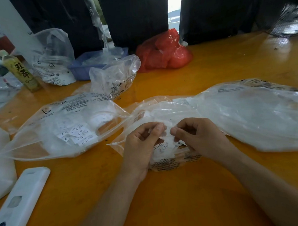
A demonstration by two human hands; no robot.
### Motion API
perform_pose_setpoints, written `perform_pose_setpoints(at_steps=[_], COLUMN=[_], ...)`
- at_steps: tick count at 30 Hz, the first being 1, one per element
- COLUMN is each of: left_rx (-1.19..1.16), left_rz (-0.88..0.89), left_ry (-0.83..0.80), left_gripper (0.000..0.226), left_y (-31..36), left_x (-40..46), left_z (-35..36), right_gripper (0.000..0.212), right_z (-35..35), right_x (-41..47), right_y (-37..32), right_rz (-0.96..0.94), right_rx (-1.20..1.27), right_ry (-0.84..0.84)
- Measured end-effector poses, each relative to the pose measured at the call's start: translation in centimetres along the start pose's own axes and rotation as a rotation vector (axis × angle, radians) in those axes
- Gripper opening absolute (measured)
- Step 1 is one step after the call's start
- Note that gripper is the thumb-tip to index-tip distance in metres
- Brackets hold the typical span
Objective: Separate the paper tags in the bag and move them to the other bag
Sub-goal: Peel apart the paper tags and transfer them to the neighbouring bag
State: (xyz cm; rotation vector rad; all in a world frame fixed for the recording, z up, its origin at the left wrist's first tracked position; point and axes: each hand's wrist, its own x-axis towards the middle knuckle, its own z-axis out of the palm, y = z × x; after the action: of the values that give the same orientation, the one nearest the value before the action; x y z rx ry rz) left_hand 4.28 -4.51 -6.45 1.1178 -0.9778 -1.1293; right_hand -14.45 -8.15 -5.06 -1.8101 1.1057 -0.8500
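A clear plastic bag [164,112] of white paper tags lies open in front of me on the orange table. My left hand [141,144] and my right hand [195,136] meet over its mouth, and both pinch a small strip of white paper tags [168,136] between thumb and fingers. More tags [164,150] lie in the bag beneath my hands. To the left lies another clear bag [62,128], holding loose tags [76,134] printed with M, S and XS.
A large clear bag [258,116] lies to the right. At the back stand a red bag [165,52], a blue tray [82,68], more clear bags [114,80] and a bottle [20,71]. A white flat device [21,201] lies at the near left.
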Motion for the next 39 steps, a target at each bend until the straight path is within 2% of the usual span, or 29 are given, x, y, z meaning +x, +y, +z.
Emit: perform_pose_setpoints(at_steps=[4,6,8,11,15,17,20,24,30,34,39], left_rx=[-0.138,-0.258,-0.338,-0.387,-0.26,-0.15,-0.027,-0.026,-0.218,-0.215,-0.087], left_rz=[-0.02,-0.047,-0.074,-0.103,-0.083,-0.042,-0.012,-0.032,-0.086,-0.089,-0.075], left_ry=[0.04,0.022,0.015,0.03,0.04,0.041,0.044,0.04,0.045,0.022,0.031], left_gripper=[0.011,0.008,0.006,0.011,0.003,0.001,0.009,0.009,0.016,0.039,0.023], left_y=[0.1,0.4,0.6,0.7,0.6,0.4,0.2,0.3,0.2,-0.1,-0.2], left_x=[0.2,0.3,0.4,0.4,0.2,0.1,-0.2,-0.3,0.0,0.1,0.0], left_z=[0.1,0.0,-0.3,-0.4,-0.1,0.0,0.1,-0.1,-0.2,-0.2,-0.2], right_gripper=[0.022,0.019,0.015,0.007,0.032,0.043,0.035,0.018,0.009,0.011,0.041], right_z=[0.5,0.3,-0.3,-0.6,0.2,1.0,1.6,1.3,-0.1,-0.4,-0.8], right_x=[-0.1,0.3,0.8,1.1,1.0,1.1,1.2,1.2,0.7,0.5,0.5], right_y=[0.0,0.6,1.3,2.2,2.8,2.8,2.4,1.8,1.4,0.8,0.5], right_rz=[-0.025,-0.004,-0.012,-0.048,-0.13,-0.107,-0.129,-0.162,-0.059,-0.048,0.027], right_rx=[-0.072,-0.125,-0.288,-0.528,-0.684,-0.762,-0.817,-0.713,-0.299,-0.134,0.125], right_ry=[0.019,0.163,0.275,0.208,0.078,0.029,0.055,0.177,0.362,0.464,0.417])
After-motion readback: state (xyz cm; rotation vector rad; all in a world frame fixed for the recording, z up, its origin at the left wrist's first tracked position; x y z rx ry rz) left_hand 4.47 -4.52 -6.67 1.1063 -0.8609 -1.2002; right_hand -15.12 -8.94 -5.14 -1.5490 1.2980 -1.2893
